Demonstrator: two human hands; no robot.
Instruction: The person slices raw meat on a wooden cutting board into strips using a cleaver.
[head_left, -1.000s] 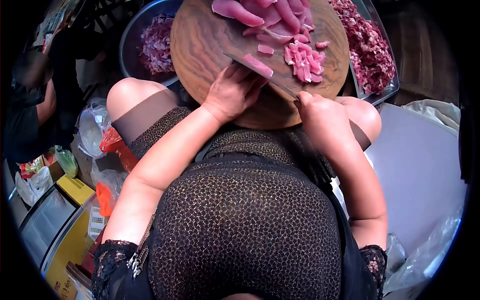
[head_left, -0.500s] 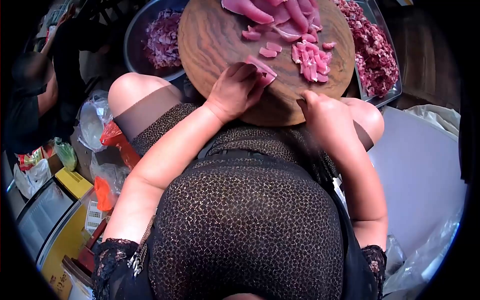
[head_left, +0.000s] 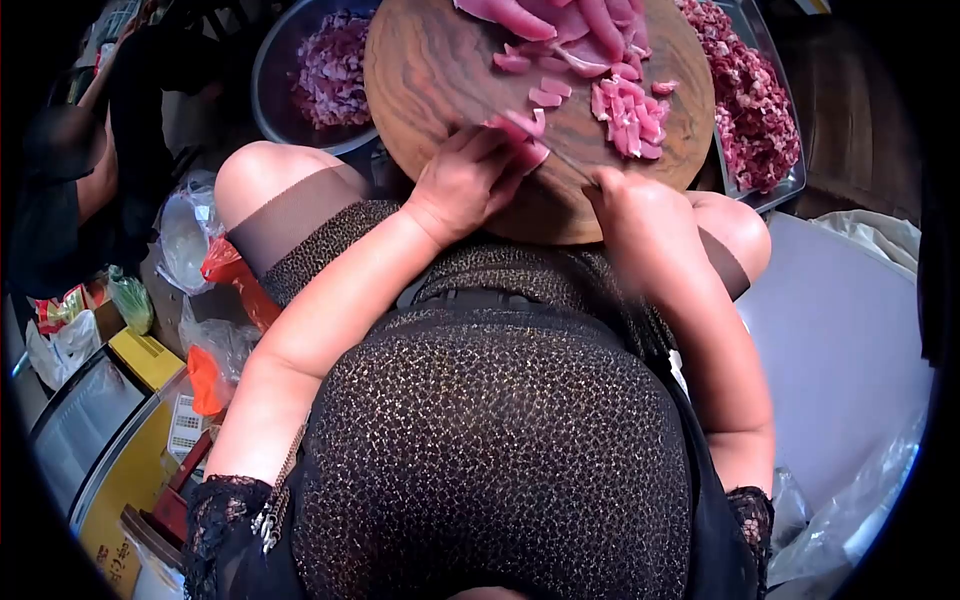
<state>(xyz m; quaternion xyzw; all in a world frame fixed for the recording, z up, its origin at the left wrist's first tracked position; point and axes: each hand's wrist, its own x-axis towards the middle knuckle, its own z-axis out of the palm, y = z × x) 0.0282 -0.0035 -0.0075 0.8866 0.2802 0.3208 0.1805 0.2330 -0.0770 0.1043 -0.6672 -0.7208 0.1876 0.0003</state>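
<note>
Left hand (head_left: pixel 462 184) steadies meat (head_left: pixel 530 155) at its fingers; right hand (head_left: pixel 640 205) grips the knife (head_left: pixel 563 159); curling the left back from the blade suits even slicing.

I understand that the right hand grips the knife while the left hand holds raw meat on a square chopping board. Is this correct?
The chopping board is round, not square, as the head view shows. The right hand does grip the knife while the left hand holds raw meat there.
</note>
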